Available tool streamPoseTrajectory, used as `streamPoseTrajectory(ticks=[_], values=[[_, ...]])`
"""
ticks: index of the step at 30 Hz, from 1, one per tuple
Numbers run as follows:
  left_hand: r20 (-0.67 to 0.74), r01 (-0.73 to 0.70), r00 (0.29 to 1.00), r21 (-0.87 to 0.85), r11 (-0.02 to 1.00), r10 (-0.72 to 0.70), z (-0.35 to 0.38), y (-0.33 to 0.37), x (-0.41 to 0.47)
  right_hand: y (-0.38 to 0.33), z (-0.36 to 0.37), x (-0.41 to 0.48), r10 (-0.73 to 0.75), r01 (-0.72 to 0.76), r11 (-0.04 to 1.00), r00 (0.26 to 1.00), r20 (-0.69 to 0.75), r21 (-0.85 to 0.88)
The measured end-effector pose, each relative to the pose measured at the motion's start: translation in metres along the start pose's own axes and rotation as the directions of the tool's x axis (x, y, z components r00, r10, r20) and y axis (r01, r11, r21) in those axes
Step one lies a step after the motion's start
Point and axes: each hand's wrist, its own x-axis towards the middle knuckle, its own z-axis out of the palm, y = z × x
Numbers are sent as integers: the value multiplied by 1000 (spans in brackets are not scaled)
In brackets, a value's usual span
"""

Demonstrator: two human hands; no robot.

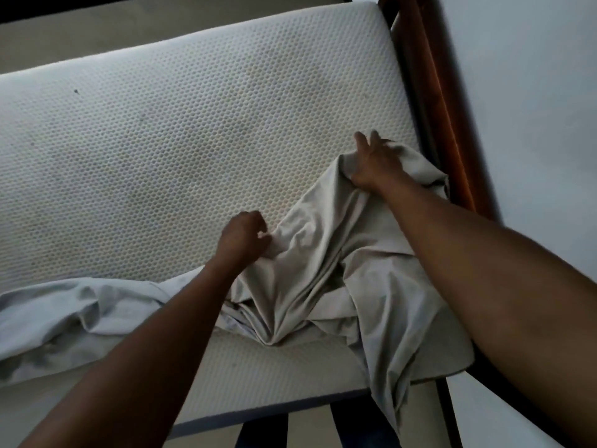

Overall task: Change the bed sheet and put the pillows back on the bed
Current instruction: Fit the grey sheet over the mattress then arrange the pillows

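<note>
A view from above, looking down at a bed. A dark wooden bed frame (433, 92) holds a bare white mattress (193, 124) with a honeycomb-textured cover. The mattress fills the frame and runs from lower right to upper left across the picture. Nothing lies on it except a crumpled sheet (323, 253).

The beige sheet is bunched on the near right part of the mattress. Its long axis runs on a diagonal, from a tight gather at the near edge up and away towards the right side rail. One flap spills over the near right corner and hangs down past the dark slats (342, 418) of the frame. A paler, rumpled stretch of cloth (64, 312) trails left along the near edge; I cannot tell whether it is part of the same sheet.

Both bare arms reach in from below. The left hand (242, 237) is near the middle of the mattress, its fingers curled tight around a fold at the sheet's left edge. The right hand (376, 163) is farther away, close to the right rail, at the sheet's far end. Two of its fingers (359, 139) point straight ahead, while the thumb and other fingers are buried in the cloth, which gathers and pulls from that grip.

A pale wall (533, 92) stands right of the frame, and tan floor (161, 30) shows beyond the mattress.
</note>
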Motion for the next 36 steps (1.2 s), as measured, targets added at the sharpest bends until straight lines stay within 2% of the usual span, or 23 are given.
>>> streamPoseTrajectory(ticks=[2,3,5,6,7,9,10,11,13,14,16,17,18,19,20,22,23,24,26,27,31,34,36], values=[[153,32,988,-37,999,-26,18,-3,1,-2,18,-6,70,-52,988,990,120,-147],[194,14,981,-40,999,-6,29,-5,-4,-5,21,-9,39,-11,987,985,167,-163],[275,-38,961,-17,999,41,41,-7,-21,-11,12,-20,-153,158,987,977,148,-22],[304,-47,952,3,999,44,43,-9,-27,-14,3,-28,-252,249,964,967,24,91],[314,-49,948,11,999,43,42,-11,-28,-16,-11,-34,-294,327,925,939,-180,194],[258,11,966,-55,998,4,22,-13,-19,-17,-37,-39,-249,478,833,772,-584,278],[195,26,981,-88,996,-9,4,-15,-9,-16,-47,-41,-197,519,801,700,-687,299],[107,22,994,-93,995,-12,-15,-19,3,-16,-54,-44,-131,524,777,677,-724,349],[-151,59,986,-88,994,-72,-64,-26,24,-14,-60,-48,-31,450,775,728,-685,443],[-309,109,940,-138,984,-147,-90,-32,33,-11,-57,-45,-29,371,826,779,-626,424],[-562,169,768,-285,944,-307,-139,-43,45,-4,-47,-44,-70,201,938,909,-412,283],[-606,198,700,-341,919,-376,-160,-48,49,-3,-42,-45,-104,166,966,952,-288,199],[-611,235,674,-354,905,-414,-172,-53,52,-2,-36,-47,-134,159,979,974,-183,125],[-584,261,699,-328,908,-412,-178,-58,53,-4,-30,-48,-141,149,986,985,-102,71],[-524,279,767,-247,928,-370,-178,-60,52,-7,-23,-49,-120,122,992,991,-58,41],[-255,290,926,4,957,-280,-163,-63,47,-10,-9,-47,-4,5,999,1000,-10,53],[-79,298,953,92,950,-291,-155,-64,44,-13,-3,-45,73,-74,996,997,27,57],[87,339,934,74,938,-345,-146,-66,42,-15,4,-40,145,-148,988,987,62,37],[339,483,842,-127,866,-420,-128,-68,37,-13,15,-33,237,-237,972,967,90,-11],[373,511,827,-183,840,-422,-120,-69,38,-14,21,-28,248,-248,969,965,84,-10],[317,378,895,-164,911,-315,-98,-68,54,-19,30,0,247,-267,956,955,162,119],[152,292,950,-115,949,-274,-110,-70,84,-28,10,22,329,-341,891,940,92,299],[2,230,973,-10,973,-230,-135,-68,101,-32,-16,33,424,-401,793,904,56,459]])
